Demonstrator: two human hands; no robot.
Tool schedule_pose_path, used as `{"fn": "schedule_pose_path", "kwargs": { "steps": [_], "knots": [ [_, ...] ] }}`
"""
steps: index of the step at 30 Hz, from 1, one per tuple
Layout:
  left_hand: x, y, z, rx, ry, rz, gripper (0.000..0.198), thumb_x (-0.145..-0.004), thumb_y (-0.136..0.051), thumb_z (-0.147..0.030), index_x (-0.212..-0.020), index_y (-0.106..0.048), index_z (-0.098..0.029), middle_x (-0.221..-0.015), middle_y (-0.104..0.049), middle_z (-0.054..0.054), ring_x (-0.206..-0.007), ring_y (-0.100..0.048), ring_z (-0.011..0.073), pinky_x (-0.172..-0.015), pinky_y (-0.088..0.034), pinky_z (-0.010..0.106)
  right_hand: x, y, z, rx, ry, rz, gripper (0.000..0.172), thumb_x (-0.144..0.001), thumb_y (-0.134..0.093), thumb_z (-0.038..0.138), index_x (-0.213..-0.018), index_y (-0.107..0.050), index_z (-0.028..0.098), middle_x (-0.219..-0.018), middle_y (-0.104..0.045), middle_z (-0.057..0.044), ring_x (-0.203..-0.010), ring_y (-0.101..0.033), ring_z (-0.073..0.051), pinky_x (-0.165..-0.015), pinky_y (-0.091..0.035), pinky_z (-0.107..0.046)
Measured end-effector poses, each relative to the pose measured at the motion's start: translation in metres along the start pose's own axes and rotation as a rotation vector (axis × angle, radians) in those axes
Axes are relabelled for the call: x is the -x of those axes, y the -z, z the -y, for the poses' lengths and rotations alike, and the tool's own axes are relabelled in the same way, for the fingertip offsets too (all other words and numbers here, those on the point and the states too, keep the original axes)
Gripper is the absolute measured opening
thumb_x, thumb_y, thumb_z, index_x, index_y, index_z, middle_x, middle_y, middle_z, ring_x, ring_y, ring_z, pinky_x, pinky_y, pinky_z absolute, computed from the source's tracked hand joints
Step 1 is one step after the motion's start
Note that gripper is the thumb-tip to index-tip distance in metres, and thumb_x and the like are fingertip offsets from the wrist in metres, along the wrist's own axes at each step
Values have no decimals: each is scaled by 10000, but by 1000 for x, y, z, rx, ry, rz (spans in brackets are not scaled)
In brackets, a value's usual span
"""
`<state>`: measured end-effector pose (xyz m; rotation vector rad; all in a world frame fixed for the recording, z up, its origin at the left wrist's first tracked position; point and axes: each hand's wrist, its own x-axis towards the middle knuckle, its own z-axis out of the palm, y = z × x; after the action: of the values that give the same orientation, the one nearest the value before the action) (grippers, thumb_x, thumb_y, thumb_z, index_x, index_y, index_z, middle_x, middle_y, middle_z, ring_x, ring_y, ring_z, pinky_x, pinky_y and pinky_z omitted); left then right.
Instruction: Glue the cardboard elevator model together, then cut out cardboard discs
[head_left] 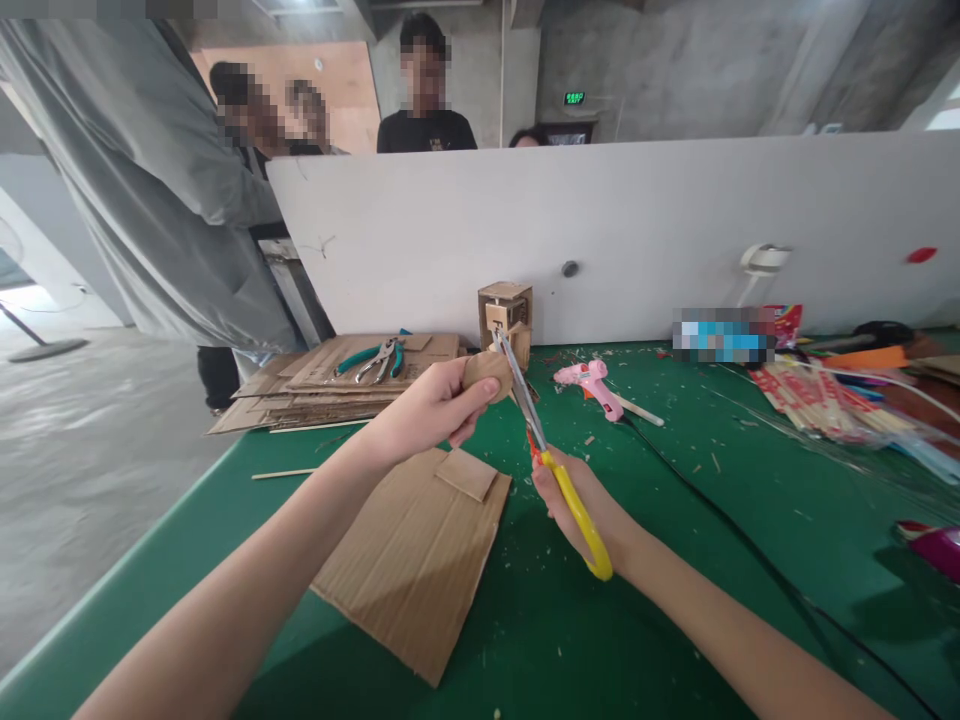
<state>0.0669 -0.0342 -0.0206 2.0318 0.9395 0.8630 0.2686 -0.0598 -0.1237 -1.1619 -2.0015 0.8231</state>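
Note:
My left hand (435,405) is closed on a small rounded piece of cardboard (489,372), held up above the green table (637,600). My right hand (581,505) grips yellow-handled scissors (551,470), whose blades reach up to the right edge of that piece. Below my hands a large cardboard sheet (416,565) lies flat on the table with a small square offcut (466,473) resting on it.
A pink glue gun (592,383) with a black cable lies right of the scissors. A small cardboard box model (506,318) stands at the white partition (637,230). Pliers (375,357) rest on stacked cardboard at left. Sticks and packets clutter the right. People stand behind the partition.

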Motion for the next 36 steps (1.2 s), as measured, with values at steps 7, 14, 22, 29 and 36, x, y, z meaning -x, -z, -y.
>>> {"fn": "schedule_pose_path", "kwargs": {
  "steps": [7,14,22,29,36],
  "knots": [
    [3,9,-5,-104,14,58,312,-951,-419,-331,-670,-378,-201,-401,-451,-68,-381,-411,52,-414,-323,174,2,0,-3,-23,55,31,494,-902,-275,680,-867,-417,208,-693,-483,-7,-563,-460,-143,-507,-390,-272],
    [6,15,-7,-174,18,116,281,-952,-411,-355,-722,-419,-195,-421,-454,-70,-394,-418,64,-428,-328,190,1,-2,5,44,-15,17,521,-885,-247,711,-804,-392,217,-614,-434,13,-498,-406,-137,-472,-330,-272],
    [4,16,-3,-115,22,103,327,-940,-447,-370,-669,-410,-191,-400,-445,-66,-379,-411,56,-411,-317,178,2,-3,8,0,-6,-18,484,-905,-279,672,-800,-402,217,-621,-449,12,-516,-445,-138,-477,-407,-272],
    [-6,-31,11,327,-30,-266,371,-892,-505,-492,-710,-362,-203,-480,-383,-104,-320,-360,27,-342,-238,172,1,-9,0,-71,3,-70,465,-930,-260,640,-806,-407,216,-634,-435,17,-519,-445,-132,-481,-417,-271],
    [-6,-28,10,236,-36,-220,350,-911,-495,-450,-706,-371,-194,-465,-388,-108,-318,-355,18,-351,-241,167,0,-8,-4,-77,55,-31,500,-906,-259,677,-831,-422,210,-716,-468,-10,-571,-483,-142,-509,-440,-278]
  ]
}}
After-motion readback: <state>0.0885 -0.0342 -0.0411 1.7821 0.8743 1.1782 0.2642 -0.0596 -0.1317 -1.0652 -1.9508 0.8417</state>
